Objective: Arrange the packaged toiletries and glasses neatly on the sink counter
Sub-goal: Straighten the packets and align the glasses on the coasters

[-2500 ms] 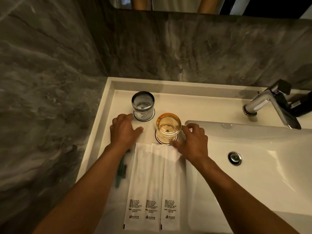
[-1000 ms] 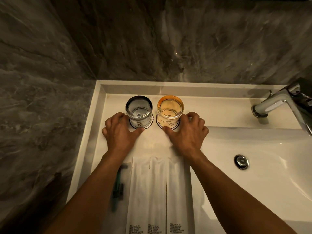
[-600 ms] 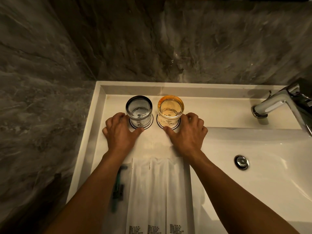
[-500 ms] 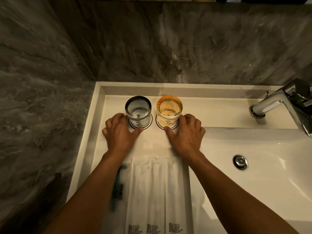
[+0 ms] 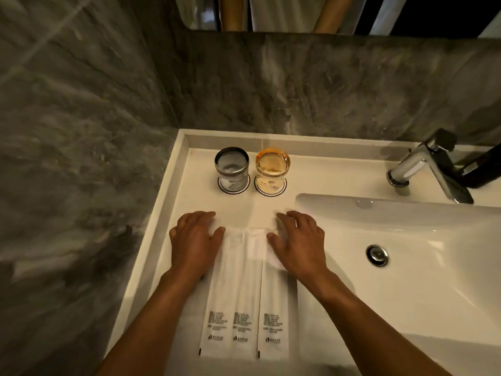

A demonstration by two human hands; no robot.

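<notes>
A grey glass [image 5: 232,166] and an amber glass [image 5: 272,166] stand side by side on round paper coasters at the back of the white sink counter [image 5: 195,191]. In front of them lie long white toiletry packets [image 5: 235,294], edge to edge, with printed text at their near ends. My left hand [image 5: 195,241] lies flat with spread fingers at the packets' far left corner. My right hand [image 5: 298,240] rests flat on the far end of the right packet [image 5: 273,308]. Neither hand grips anything.
The basin [image 5: 406,267] with its metal drain [image 5: 376,255] lies to the right, and a chrome faucet [image 5: 428,169] stands behind it with a dark bottle [image 5: 482,169] beside it. Grey marble walls close the left and back. A mirror edge [image 5: 325,14] shows above.
Both hands have let go of the glasses and pulled back toward me onto the far ends of the packets. The glasses stay side by side. The camera has tilted up.
</notes>
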